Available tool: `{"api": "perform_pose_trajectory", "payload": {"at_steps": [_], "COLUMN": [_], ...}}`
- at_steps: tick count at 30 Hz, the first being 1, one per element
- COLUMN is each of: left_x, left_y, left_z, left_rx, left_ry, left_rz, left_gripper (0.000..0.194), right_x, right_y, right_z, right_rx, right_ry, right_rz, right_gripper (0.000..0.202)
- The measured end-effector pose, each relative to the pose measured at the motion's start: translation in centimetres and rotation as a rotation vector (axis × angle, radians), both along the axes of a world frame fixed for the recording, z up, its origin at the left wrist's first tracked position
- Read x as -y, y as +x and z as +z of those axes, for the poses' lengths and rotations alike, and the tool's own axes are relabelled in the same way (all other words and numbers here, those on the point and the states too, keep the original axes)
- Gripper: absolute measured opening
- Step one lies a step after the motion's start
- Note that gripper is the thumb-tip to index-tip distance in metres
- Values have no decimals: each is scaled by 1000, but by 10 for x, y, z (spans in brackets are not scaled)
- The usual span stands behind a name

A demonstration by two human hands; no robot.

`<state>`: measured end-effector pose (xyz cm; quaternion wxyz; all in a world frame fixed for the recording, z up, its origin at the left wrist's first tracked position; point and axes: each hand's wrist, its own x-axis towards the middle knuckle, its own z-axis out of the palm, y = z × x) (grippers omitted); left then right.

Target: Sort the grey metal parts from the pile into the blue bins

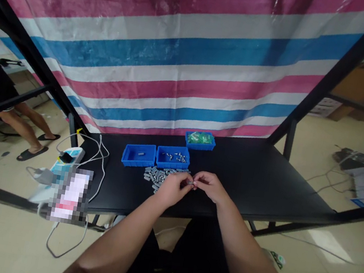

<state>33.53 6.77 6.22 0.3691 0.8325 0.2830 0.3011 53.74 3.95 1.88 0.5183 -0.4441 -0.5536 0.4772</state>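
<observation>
My left hand (175, 188) and my right hand (209, 186) meet over the front part of the black table, fingertips pinched round a small grey piece (191, 183) between them. Beside and partly behind my left hand lies a pile of small grey cylindrical parts (154, 175). Behind the pile, a blue bin (138, 163) on the left holds one grey part. The blue bin (172, 165) touching it holds several small metal pieces. Farther back, a third blue bin (199, 146) contains green and whitish items too small to tell.
A power strip (72, 155) with plugs and white cables (103, 174) sits at the black table's (248, 175) left end, near a blurred-out device (70, 195). A striped sheet (180, 61) hangs behind. Black frame bars flank both sides. A person's legs (26, 129) stand at left.
</observation>
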Motion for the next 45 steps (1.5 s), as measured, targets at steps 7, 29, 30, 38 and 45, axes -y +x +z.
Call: {"api": "perform_pose_trajectory", "payload": {"at_steps": [7,29,30,38,45], "left_x": [-43,37,39,-13,-60], "left_y": [-58,-56,-53,-77,-109], "left_z": [22,-10,-14,1,29], "left_rx": [-156,176,222,216,-261], "left_ry": [333,-297,-380,-161,416], "left_rz": [601,62,20,441,800], "left_gripper": [14,24,25,30,27], "right_x": [9,52,56,57,50], "right_y": [-10,-63,-68,-63,-56], "right_z": [-1,4,4,7,-5], "right_rx": [479,214,184,472,920], "right_ry": [124,263,263,275,213], "right_rz": [-494,-228,-213,-467,-507], "right_gripper": [25,12,11,16,13]}}
